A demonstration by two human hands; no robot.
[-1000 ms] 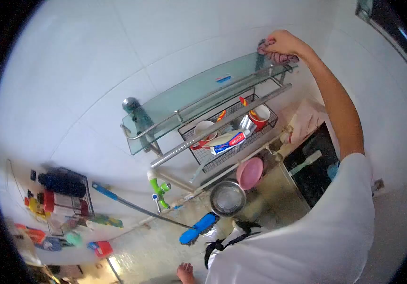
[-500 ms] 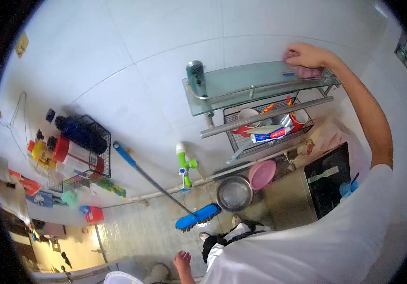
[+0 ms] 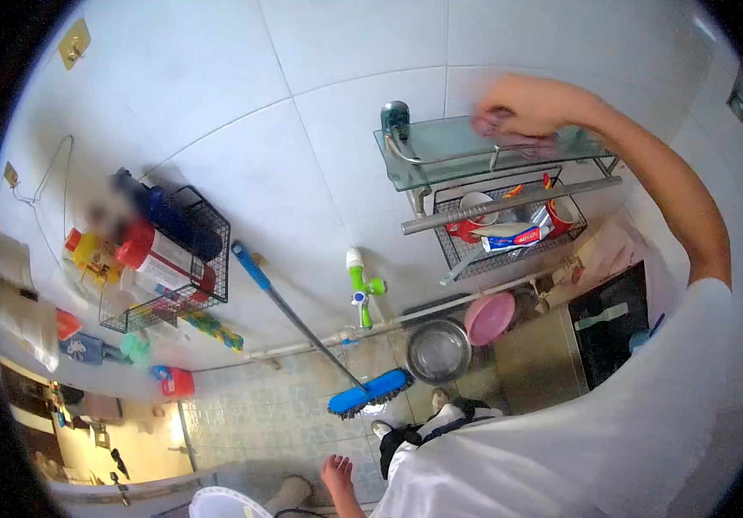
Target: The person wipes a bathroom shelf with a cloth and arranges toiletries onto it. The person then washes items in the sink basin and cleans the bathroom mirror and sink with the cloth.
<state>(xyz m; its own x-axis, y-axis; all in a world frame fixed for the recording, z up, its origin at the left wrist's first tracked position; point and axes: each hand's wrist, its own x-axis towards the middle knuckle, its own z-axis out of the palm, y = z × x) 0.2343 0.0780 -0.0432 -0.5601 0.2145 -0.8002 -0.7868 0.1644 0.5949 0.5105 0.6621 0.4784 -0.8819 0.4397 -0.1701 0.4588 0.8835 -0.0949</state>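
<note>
A glass shelf (image 3: 440, 155) with a metal rail is fixed to the tiled wall. My right hand (image 3: 522, 105), blurred by motion, is closed round a reddish-purple cloth (image 3: 527, 145) that lies against the shelf's top, around its middle. Under the shelf, a wire basket (image 3: 466, 263) holds red and white cups (image 3: 561, 216) and a toothpaste tube (image 3: 514, 239). Low in the view, my left hand (image 3: 337, 471) hangs with its fingers apart and nothing in it.
A blue brush (image 3: 371, 393) with a long handle leans on the wall near a green tap (image 3: 359, 289). A metal basin (image 3: 439, 351) and a pink basin (image 3: 490, 318) are beyond my feet. Bottles fill a wire rack (image 3: 224, 259) at left.
The view has turned left. My right hand and the cloth have moved left along the shelf from its right end. My left hand still hangs low.
</note>
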